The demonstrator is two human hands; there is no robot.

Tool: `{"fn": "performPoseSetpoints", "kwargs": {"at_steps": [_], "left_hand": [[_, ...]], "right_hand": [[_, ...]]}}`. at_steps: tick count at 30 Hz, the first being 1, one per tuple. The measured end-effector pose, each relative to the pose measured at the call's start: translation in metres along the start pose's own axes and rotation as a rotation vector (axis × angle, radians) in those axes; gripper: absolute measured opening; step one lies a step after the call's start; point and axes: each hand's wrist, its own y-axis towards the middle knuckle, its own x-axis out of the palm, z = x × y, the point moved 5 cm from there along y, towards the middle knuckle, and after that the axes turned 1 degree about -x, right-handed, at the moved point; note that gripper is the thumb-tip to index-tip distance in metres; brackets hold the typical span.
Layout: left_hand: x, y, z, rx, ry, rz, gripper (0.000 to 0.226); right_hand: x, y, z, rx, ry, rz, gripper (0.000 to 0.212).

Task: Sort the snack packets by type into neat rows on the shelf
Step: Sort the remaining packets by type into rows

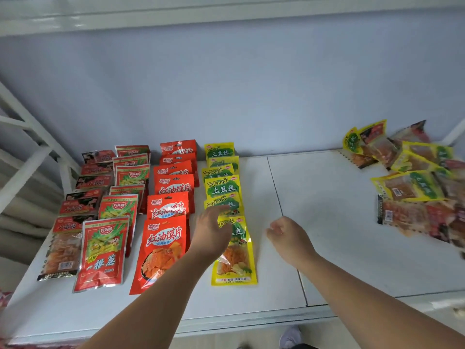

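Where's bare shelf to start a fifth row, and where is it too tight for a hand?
The widest bare patch of shelf lies between the yellow TuDouSi row and the unsorted pile; the right hand hovers over it. A bare strip runs along the front edge. Crowded: the four rows at left, and the pile.
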Motion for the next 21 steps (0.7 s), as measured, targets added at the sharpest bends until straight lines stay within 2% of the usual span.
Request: {"fn": "performPoseSetpoints", "kwargs": {"at_steps": [6, 13, 21], "left_hand": [[0.058, 0.006, 0.036, 0.11, 0.086, -0.203, 0.04], [0.129, 0.002, 0.092, 0.22, 0.12, -0.327, 0.036], [0.225, -0.028, 0.164, 0.271, 0.115, -0.428, 0.034]], "right_hand": [[-0.063, -0.015, 0.034, 0.04, 0.016, 0.104, 0.026], [-0.132, -0.041, 0.084, 0.093, 0.022, 0.202, 0.034], [-0.218, -0.088, 0.172, 0.2, 0.065, 0.322, 0.035]]}}
